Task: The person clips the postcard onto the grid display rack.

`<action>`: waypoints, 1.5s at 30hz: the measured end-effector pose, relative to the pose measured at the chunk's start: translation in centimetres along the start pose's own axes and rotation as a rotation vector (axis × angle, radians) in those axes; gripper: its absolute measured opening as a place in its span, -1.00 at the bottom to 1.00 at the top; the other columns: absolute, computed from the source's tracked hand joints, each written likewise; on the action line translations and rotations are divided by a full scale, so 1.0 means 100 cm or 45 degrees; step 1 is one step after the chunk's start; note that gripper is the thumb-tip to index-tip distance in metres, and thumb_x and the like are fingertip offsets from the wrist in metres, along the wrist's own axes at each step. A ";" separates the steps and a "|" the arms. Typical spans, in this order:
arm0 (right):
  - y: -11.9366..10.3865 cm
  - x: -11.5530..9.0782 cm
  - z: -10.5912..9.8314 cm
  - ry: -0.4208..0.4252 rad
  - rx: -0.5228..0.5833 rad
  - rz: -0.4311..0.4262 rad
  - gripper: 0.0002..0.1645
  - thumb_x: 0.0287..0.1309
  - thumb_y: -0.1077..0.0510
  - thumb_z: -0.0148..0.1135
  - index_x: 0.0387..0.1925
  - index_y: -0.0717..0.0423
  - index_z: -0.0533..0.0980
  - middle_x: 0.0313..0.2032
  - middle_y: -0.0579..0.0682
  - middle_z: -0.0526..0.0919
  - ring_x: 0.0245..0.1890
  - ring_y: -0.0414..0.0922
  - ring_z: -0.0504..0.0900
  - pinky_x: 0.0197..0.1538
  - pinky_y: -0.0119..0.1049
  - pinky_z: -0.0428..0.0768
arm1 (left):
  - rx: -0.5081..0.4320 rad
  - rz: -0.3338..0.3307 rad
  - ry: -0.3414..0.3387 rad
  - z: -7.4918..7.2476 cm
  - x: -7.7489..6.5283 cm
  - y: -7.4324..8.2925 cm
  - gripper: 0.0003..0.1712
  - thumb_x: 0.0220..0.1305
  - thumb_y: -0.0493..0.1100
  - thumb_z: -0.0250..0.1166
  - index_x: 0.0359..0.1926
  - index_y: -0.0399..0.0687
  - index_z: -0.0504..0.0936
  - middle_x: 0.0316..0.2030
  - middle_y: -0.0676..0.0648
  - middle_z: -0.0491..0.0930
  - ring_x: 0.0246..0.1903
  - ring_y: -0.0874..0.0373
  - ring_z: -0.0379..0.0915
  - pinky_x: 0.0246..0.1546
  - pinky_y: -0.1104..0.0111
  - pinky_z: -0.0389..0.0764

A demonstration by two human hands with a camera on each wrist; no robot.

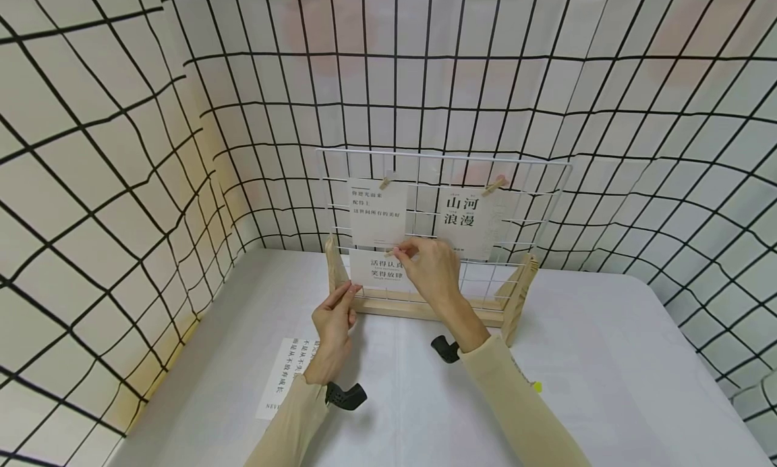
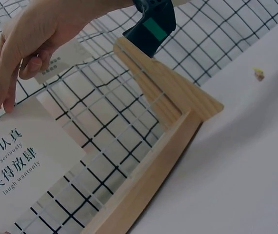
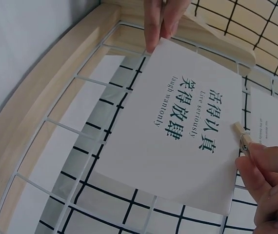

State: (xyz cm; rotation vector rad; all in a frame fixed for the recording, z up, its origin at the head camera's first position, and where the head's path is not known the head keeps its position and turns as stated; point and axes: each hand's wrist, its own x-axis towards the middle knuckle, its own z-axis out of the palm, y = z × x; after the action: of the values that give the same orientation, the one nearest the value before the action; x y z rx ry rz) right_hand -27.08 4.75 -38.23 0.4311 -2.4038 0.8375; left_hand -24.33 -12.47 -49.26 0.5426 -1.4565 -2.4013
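By the right hand a clothespin is pinched at the top edge of a card gripped lower-left by the left hand.

2 arms reach forward. The right hand, higher, pinches with its fingertips; the left hand pinches too, its lower fingers apparently curled, though partly hidden.

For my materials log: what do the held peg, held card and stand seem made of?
Peg: seemingly bare wood, tan and matte; spring: thin wire, probably metal. Card: likely matte cardstock, thin, printed, glare-free. Stand: pale, bare-looking wood, grain showing.
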 end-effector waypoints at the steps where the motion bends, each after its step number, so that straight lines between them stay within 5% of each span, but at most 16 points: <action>1: 0.000 0.000 0.000 0.001 -0.001 0.001 -0.86 0.22 0.05 0.50 -0.29 0.03 0.80 -0.44 -0.03 0.83 -0.67 -0.24 0.15 -0.62 -0.41 0.06 | 0.005 -0.003 0.000 0.000 0.000 0.000 -0.67 0.37 -0.34 0.36 0.12 -0.33 0.69 -0.34 0.09 0.82 -0.80 0.46 0.21 -0.77 0.63 0.23; 6: 0.000 0.000 -0.003 0.005 -0.006 0.000 -0.84 0.23 0.04 0.49 -0.29 0.04 0.79 -0.44 -0.02 0.83 -0.69 -0.25 0.14 -0.63 -0.42 0.06 | 0.014 0.000 -0.011 0.001 -0.001 0.001 -0.65 0.36 -0.33 0.38 0.14 -0.36 0.68 -0.33 0.07 0.82 -0.80 0.46 0.21 -0.76 0.63 0.23; 13: 0.003 -0.002 -0.011 0.022 -0.012 -0.008 -0.81 0.22 0.01 0.50 -0.25 0.03 0.79 -0.38 -0.03 0.84 -0.55 -0.11 0.56 -0.56 -0.38 0.26 | 0.021 -0.018 -0.023 0.000 0.000 0.002 -0.63 0.35 -0.32 0.39 0.14 -0.38 0.67 -0.35 0.06 0.82 -0.82 0.45 0.21 -0.78 0.62 0.21; 16: 0.007 -0.005 -0.017 0.027 0.016 -0.035 -0.82 0.19 0.06 0.52 -0.23 0.06 0.79 -0.38 -0.02 0.84 -0.55 -0.10 0.59 -0.58 -0.39 0.26 | 0.045 -0.035 -0.042 -0.003 -0.002 0.004 -0.59 0.34 -0.29 0.41 0.16 -0.37 0.66 -0.33 0.06 0.83 -0.82 0.44 0.20 -0.78 0.61 0.19; 21: 0.016 -0.011 -0.030 0.004 0.059 -0.087 -0.81 0.17 0.13 0.53 -0.19 0.09 0.77 -0.37 0.00 0.83 -0.65 -0.22 0.35 -0.62 -0.42 0.17 | 0.099 -0.055 -0.091 -0.012 -0.003 0.008 -0.54 0.31 -0.23 0.46 0.19 -0.32 0.66 -0.31 0.08 0.84 -0.80 0.43 0.19 -0.76 0.60 0.17; 34: 0.044 -0.033 -0.065 0.047 0.161 -0.232 -0.69 0.10 0.20 0.57 -0.07 0.04 0.78 -0.40 -0.05 0.80 -0.69 -0.33 0.24 -0.62 -0.47 0.20 | 0.273 -0.042 -0.233 -0.050 -0.013 0.025 -0.53 0.37 -0.22 0.41 0.23 -0.34 0.62 -0.22 0.11 0.84 -0.73 0.41 0.18 -0.71 0.61 0.20; 40: 0.064 -0.056 -0.082 0.035 0.084 -0.173 -0.67 0.04 0.23 0.60 -0.10 0.08 0.78 -0.44 -0.07 0.78 -0.66 -0.38 0.21 -0.63 -0.48 0.17 | 0.483 -0.008 -0.230 -0.070 -0.013 0.036 -0.53 0.33 -0.10 0.46 0.20 -0.18 0.68 -0.17 0.11 0.81 -0.73 0.37 0.23 -0.65 0.56 0.28; 45: 0.086 -0.080 -0.091 -0.012 0.001 -0.088 -0.69 0.05 0.20 0.60 -0.11 0.08 0.78 -0.48 -0.12 0.74 -0.69 -0.41 0.20 -0.65 -0.46 0.17 | 0.641 0.056 -0.254 -0.089 -0.008 0.043 -0.55 0.32 -0.12 0.47 0.18 -0.19 0.70 0.09 -0.09 0.75 -0.70 0.31 0.32 -0.59 0.53 0.36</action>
State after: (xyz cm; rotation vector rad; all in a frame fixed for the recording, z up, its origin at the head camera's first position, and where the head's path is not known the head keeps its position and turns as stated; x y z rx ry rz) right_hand -21.06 18.10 -41.08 0.5167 -2.3825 0.8078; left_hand -19.35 -21.09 -49.02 0.3731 -2.1544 -2.0952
